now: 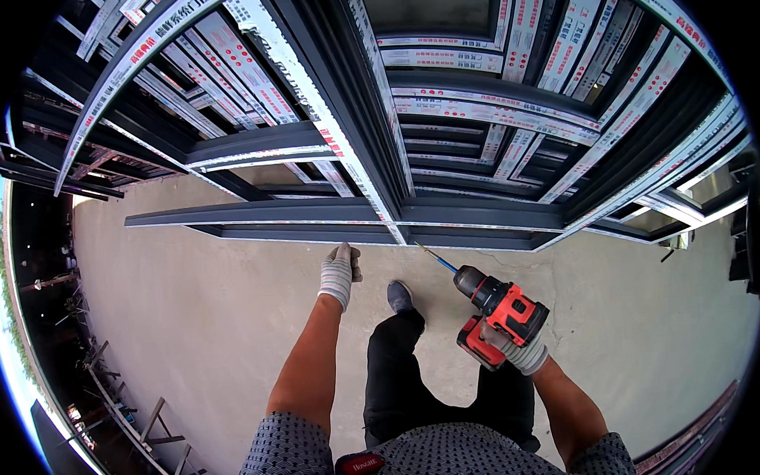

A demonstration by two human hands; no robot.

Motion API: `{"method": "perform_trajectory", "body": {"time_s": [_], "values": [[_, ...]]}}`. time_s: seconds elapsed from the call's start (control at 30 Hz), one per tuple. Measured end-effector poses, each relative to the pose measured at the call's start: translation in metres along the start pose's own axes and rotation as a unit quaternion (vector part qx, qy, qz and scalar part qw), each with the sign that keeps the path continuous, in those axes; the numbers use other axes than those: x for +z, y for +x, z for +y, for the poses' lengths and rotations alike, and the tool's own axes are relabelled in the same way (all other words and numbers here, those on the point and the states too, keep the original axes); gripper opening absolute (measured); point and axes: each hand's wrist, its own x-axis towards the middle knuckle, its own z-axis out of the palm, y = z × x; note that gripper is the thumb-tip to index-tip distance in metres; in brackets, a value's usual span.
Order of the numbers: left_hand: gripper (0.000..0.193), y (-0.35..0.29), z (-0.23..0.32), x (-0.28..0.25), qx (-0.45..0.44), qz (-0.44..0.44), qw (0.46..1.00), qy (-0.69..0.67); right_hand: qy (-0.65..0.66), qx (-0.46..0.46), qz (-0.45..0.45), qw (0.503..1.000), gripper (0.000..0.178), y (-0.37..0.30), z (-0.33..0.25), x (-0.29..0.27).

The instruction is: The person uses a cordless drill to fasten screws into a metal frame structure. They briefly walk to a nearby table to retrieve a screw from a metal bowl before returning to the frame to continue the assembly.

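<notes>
In my right hand [522,350], gloved in grey-white, I grip a red and black cordless drill [510,310]. Its long bit [438,259] has a blue section and points up and left. The bit's tip is at or very near the dark grey metal frame [304,212], by the foot of its middle upright; contact is unclear. My left hand [339,274], in a striped glove, is closed with its fingers curled just below the frame's lower rail. Whatever those fingers hold, if anything, is hidden.
Behind the near frame stand several more dark frames with white printed protective tape [493,112]. Concrete floor [207,327] spreads around my legs and one visible shoe [400,296]. A metal rack [140,434] lies at the lower left. Long dark bars [696,432] lie at the lower right.
</notes>
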Motion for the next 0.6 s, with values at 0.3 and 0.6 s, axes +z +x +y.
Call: {"method": "perform_trajectory", "body": {"time_s": [0.3, 0.6], "values": [[0.033, 0.09, -0.019, 0.049, 0.157, 0.026, 0.984, -0.076, 0.15, 0.067, -0.02, 0.986, 0.023, 0.086, 0.123, -0.026], [0.051, 0.15, -0.052, 0.07, 0.332, 0.085, 0.938, 0.046, 0.215, 0.103, -0.074, 0.968, 0.018, 0.168, 0.228, -0.01]]}}
